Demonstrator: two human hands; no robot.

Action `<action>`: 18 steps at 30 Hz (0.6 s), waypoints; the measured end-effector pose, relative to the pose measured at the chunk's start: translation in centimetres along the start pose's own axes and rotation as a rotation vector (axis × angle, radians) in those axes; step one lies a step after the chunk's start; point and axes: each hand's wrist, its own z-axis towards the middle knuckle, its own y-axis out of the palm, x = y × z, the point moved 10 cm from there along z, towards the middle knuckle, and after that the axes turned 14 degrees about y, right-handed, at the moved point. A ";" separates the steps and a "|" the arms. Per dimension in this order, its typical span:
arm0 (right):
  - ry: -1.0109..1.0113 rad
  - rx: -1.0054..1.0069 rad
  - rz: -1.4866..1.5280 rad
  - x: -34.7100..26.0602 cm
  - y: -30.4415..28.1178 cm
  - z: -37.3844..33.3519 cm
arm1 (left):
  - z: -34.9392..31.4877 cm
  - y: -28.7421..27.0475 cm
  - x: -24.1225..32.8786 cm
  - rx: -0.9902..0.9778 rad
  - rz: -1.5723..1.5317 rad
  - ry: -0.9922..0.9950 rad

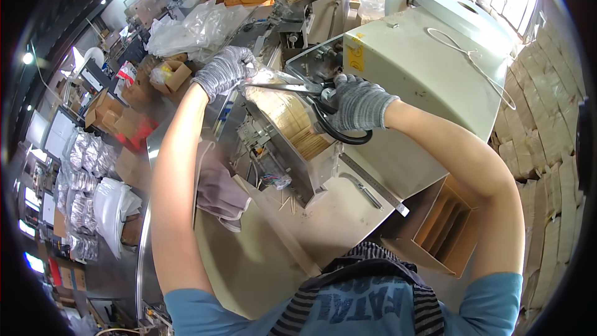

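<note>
Grey knitted gloves cover both my hands. My right hand (364,104) is closed round the black handles of a pair of scissors (283,87), whose blades point left across the top of a bundle of thin wooden sticks (289,114). Clear plastic wrap (263,77) lies over the bundle's far end. The fingers of my left hand (225,73) are closed on this wrap by the blade tips. Below them, the sticks lie in the metal hopper (311,177) of a machine. Whether the blades touch the wrap is hard to see.
A big pale machine housing (404,68) stands at right, a cord on top. Nearer lie a steel ruler (373,183), a small knife-like tool (362,191), a few loose sticks (288,202) and a brown cloth (217,190). An open carton (435,230) sits below right.
</note>
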 end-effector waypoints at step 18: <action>0.020 -0.093 -0.057 -1.7 0.7 1.5 | 0.7 -1.9 2.7 -0.044 0.270 -0.076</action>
